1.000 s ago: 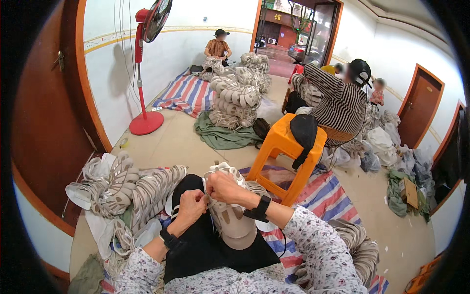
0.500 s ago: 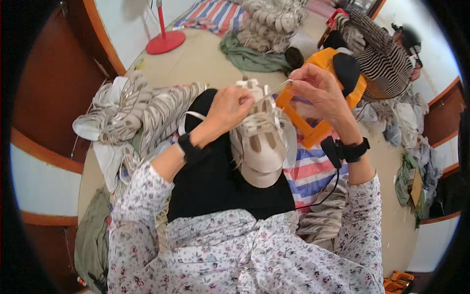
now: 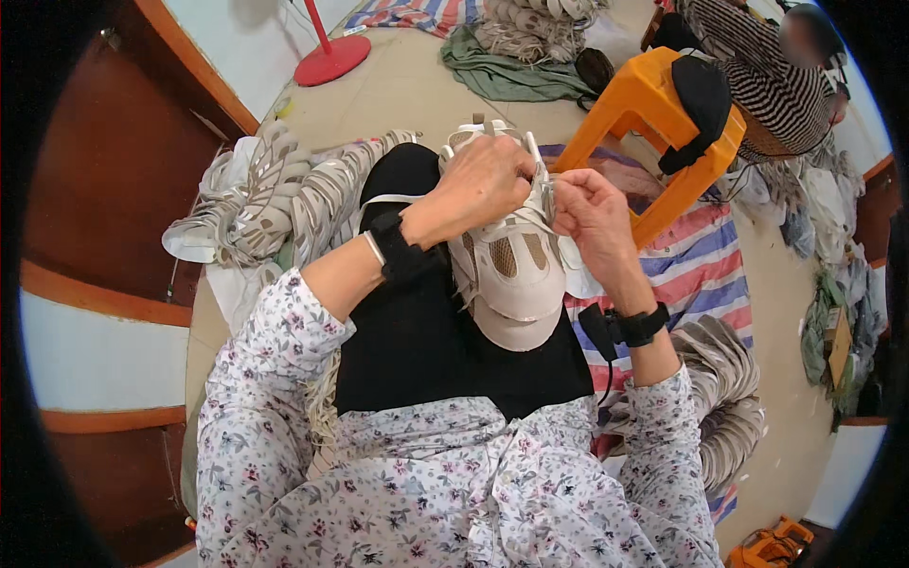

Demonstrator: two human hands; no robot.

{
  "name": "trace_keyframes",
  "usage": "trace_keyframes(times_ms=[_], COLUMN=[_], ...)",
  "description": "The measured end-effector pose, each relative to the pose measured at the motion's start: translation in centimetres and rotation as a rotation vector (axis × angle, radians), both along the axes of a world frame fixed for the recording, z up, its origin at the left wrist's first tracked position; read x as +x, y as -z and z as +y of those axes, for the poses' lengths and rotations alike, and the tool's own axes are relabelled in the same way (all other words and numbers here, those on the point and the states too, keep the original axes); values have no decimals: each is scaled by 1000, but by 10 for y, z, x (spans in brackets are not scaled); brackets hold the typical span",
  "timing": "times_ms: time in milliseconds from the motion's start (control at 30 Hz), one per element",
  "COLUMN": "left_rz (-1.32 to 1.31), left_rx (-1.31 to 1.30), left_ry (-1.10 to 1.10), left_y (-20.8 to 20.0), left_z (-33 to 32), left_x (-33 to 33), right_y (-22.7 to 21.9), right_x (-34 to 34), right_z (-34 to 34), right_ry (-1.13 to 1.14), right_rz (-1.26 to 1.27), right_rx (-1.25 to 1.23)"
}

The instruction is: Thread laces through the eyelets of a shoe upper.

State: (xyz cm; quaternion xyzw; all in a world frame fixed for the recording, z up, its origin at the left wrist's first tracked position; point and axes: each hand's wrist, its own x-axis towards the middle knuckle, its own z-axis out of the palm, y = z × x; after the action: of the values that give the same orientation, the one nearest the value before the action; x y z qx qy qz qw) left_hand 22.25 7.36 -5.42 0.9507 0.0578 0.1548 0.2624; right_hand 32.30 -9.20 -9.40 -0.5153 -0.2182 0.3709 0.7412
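A beige and white shoe upper (image 3: 516,284) with brown mesh patches lies on the black cloth (image 3: 417,350) over my lap, its rounded toe toward me. My left hand (image 3: 488,185) is closed over the lacing area, fingertips partly hidden, at a pale shoelace. Just right of the shoe, my right hand (image 3: 595,222) pinches the end of the thin lace between thumb and fingers, close to the eyelets. A loop of white lace (image 3: 393,199) trails beside my left wrist across the black cloth.
Stacked shoe uppers (image 3: 256,194) lie at left, and more (image 3: 724,398) at right on a striped sheet (image 3: 701,275). An orange stool (image 3: 606,109) with a black item on top stands ahead right. Behind it sits a person in a striped top (image 3: 757,71). A red stand base (image 3: 331,61) stands far left.
My hands have come down and closer together at the shoe; the lace stretched between them is now mostly gathered in. The view has shifted, showing more of the stool and the right-hand stack.
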Motion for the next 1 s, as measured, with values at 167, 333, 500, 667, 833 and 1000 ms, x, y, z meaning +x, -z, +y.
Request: trace_keyframes(times_ms=[167, 333, 500, 667, 833, 1000], left_rz=[-138, -182, -176, -177, -169, -91], left_rx=[113, -4, 38, 376, 411, 372], left_ry=[55, 69, -42, -283, -612, -725], left_y=[-3, 0, -1, -16, -10, 24], left_z=[-4, 1, -1, 34, 177, 195], left_x=[1, 3, -7, -26, -130, -196], right_y=[-2, 3, -5, -29, -41, -44], right_x=[-7, -5, 14, 68, 145, 50], right_z=[8, 6, 4, -1, 2, 14], right_ry=[28, -54, -13, 200, 377, 147], right_rz=[-85, -79, -75, -495, -649, -1359], right_rx=[-39, 1, 54, -83, -130, -14])
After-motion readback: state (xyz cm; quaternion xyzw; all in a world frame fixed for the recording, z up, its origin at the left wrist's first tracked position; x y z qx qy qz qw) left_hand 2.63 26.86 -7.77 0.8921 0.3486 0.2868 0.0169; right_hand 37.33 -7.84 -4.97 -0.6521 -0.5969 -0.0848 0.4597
